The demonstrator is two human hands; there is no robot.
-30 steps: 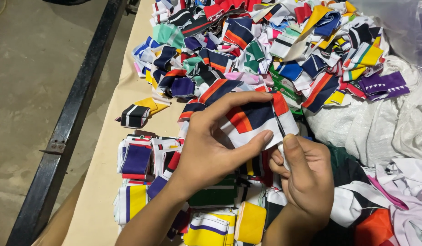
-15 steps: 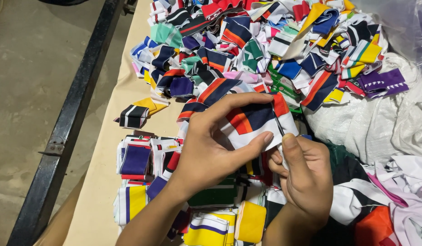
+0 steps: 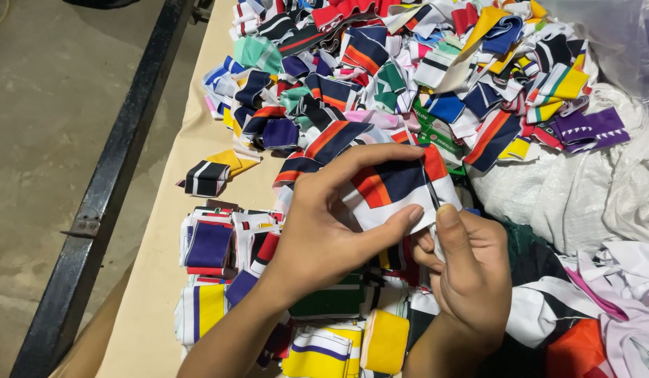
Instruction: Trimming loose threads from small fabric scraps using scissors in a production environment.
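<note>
My left hand (image 3: 324, 224) pinches a folded knit band (image 3: 394, 185) striped white, red and navy, thumb underneath and fingers curled over its top edge. My right hand (image 3: 464, 269) sits just to the right and below, thumb up against the band's right end; a thin dark tool or thread (image 3: 431, 185) lies along that end. Whether the right hand grips the tool or the cloth I cannot tell. Both hands hover over sorted stacks of similar bands (image 3: 219, 245).
A big loose heap of striped bands (image 3: 422, 70) covers the far part of the beige table (image 3: 163, 280). White sacks (image 3: 590, 196) lie at right. More folded pieces (image 3: 324, 350) sit near me. A black metal rail (image 3: 107, 203) borders the left edge above concrete floor.
Hardly anything differs; both hands keep the same hold on the band, with only slight finger shifts at its right end.
</note>
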